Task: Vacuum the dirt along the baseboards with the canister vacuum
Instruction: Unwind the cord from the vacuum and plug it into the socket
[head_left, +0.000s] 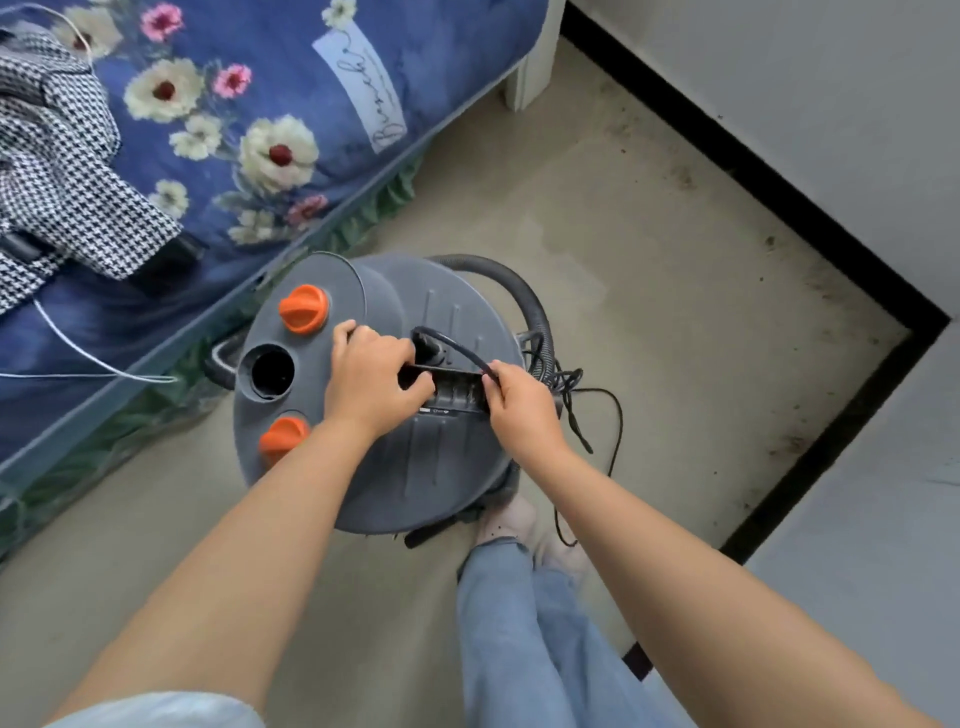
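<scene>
Bedroom corner with a dusty tan floor (649, 249), so going left to right: bed with a blue floral quilt (249, 104) at 10 o'clock, its white label in cursive I can't really read. Canister vacuum (415, 457) sits dead center, tipped over, its lid end with two orange knobs (304, 307) and an open round port (272, 370) facing 9 o'clock. Left hand (371, 382) grips its carry handle, right hand (519, 402) pinches the black cord (467, 353). Black baseboard (779, 202) runs at 2 o'clock, dirt beside it.
</scene>
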